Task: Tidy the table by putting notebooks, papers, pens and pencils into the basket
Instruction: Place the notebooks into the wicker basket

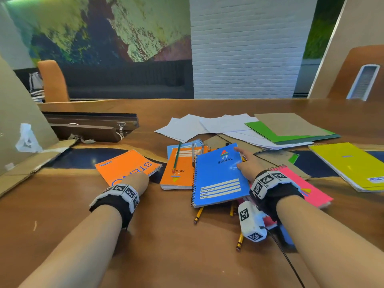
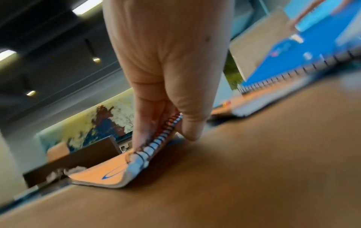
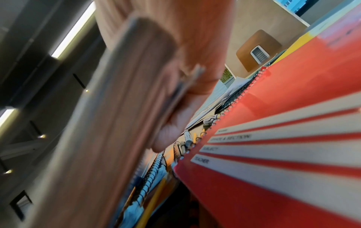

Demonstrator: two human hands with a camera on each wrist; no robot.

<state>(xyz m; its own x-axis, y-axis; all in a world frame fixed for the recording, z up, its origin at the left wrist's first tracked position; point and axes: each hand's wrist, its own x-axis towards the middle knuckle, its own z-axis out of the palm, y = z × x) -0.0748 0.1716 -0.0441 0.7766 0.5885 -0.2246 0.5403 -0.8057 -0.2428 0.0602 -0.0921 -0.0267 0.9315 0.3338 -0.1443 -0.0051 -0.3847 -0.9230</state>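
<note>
My left hand (image 1: 138, 178) pinches the spiral edge of an orange steno notebook (image 1: 124, 165) and lifts that edge off the table; the left wrist view shows the thumb and fingers (image 2: 192, 123) clamped on the notebook (image 2: 109, 174). My right hand (image 1: 243, 162) grips the right edge of a blue spiral notebook (image 1: 218, 175), which is tilted up; its brown back (image 3: 117, 123) fills the right wrist view. Under and beside it lie a pink notebook (image 1: 303, 183), an orange spiral notebook (image 1: 179, 173) with a green pencil (image 1: 176, 157) on it, and yellow pencils (image 1: 198, 214). No basket shows.
White papers (image 1: 187, 126), a green folder (image 1: 276, 132) and brown card (image 1: 291, 123) lie at the back. A yellow notebook (image 1: 351, 163) sits at the far right. A cardboard box (image 1: 22, 121) stands at the left, by an open cable tray (image 1: 89, 125).
</note>
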